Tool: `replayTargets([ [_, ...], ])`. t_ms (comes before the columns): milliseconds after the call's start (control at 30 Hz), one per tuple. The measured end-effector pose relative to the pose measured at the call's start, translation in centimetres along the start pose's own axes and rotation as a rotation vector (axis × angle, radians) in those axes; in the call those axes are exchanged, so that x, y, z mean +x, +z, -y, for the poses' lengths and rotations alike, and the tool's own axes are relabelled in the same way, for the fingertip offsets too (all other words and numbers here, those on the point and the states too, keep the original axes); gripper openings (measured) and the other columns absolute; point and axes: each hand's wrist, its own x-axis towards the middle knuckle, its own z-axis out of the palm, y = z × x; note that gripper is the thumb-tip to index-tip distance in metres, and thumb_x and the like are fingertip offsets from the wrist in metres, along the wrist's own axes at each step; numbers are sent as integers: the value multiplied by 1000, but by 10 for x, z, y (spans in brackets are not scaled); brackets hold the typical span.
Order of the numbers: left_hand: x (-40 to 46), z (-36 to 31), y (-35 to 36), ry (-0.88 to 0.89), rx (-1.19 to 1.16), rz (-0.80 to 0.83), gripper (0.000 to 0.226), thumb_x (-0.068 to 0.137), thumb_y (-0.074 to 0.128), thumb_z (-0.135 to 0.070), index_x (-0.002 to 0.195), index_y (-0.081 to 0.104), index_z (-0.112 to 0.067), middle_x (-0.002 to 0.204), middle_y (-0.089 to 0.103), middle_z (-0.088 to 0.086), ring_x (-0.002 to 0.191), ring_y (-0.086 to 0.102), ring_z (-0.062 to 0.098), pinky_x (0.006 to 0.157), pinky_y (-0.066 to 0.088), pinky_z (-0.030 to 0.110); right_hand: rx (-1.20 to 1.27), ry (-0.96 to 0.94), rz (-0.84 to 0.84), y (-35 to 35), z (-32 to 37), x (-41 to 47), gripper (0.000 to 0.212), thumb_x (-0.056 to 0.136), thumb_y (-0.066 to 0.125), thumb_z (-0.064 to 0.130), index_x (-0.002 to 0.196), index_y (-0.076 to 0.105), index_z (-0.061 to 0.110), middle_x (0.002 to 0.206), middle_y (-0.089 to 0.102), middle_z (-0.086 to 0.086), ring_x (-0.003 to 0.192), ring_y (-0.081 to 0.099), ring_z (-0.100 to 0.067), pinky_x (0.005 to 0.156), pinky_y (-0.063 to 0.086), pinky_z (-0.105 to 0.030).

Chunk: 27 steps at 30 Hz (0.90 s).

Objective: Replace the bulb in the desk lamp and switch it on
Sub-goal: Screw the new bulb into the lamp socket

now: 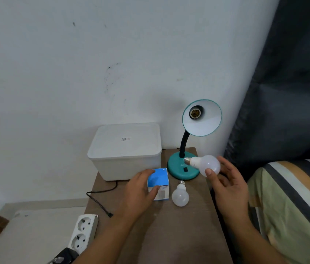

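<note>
White bulb [206, 164] pinched in right hand [226, 184], blue box [159, 182], label unreadable, under left hand [141, 191]

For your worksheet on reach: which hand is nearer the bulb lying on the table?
Left. The left hand grips the box just beside the lying bulb; the right hand holds another bulb farther off.
</note>
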Motion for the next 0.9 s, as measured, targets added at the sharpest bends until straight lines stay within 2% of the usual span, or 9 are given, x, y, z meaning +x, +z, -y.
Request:
replayTargets([
  [133,20,-27,-20,81,-37,-21,49,89,74,-31,135,58,-24,130,60,-10,113,55,4,96,45,24,40,-54,-8,-6,16,13,53,82,74,11,131,58,21,111,66,16,101,65,5,80,55,-17],
  [233,43,-51,-33,134,-66,-18,55,89,73,-33,140,54,-27,139,57,-7,122,54,10,105,45,31,98,-95,-6,-6,26,27,52,81,73,2,129,58,17,105,67,13,94,67,5,76,52,-11],
  [300,60,-64,-36,158,-87,-14,59,88,74,-35,142,50,-29,142,55,-7,126,52,11,107,43,29,103,-122,9,-6,30,36,53,80,76,4,128,60,22,109,69,5,97,69,-2,79,54,-15],
  [367,77,-77,-38,189,-112,-2,67,87,75,-34,146,44,-30,146,50,-8,130,47,9,110,39,28,70,-158,42,-6,31,45,54,77,79,13,124,61,34,118,67,1,105,68,-10,85,56,-23],
  [467,105,-95,-40,245,-113,44,84,83,79,-31,153,31,-31,154,39,-8,138,36,8,114,28,22,10,-241,66,-4,32,59,54,76,81,17,118,62,45,125,63,3,113,64,-16,91,55,-34],
  [567,131,-108,-40,327,-85,109,101,75,85,-28,155,23,-31,158,32,-8,142,28,5,115,22,18,-76,-356,70,-1,34,74,54,76,82,14,122,62,32,126,61,6,115,62,-15,91,55,-33],
  [667,151,-110,-35,362,-62,160,116,69,90,-27,157,15,-37,162,26,-6,147,25,11,120,25,30,-193,-438,67,3,36,89,56,75,84,17,126,61,20,128,59,5,118,59,-11,92,54,-27],
  [767,164,-110,-28,381,-24,200,124,67,91,-29,156,6,-44,165,20,-6,150,22,14,121,28,37,-326,-496,84,8,38,102,58,76,83,24,129,58,22,130,55,13,119,55,-7,94,53,-27],
  [900,171,-110,-19,403,-10,239,123,71,89,-23,156,3,-47,157,35,-4,141,36,14,112,35,29,-460,-590,109,14,35,115,60,77,82,23,131,57,18,132,55,9,121,52,-7,99,52,-37],
])
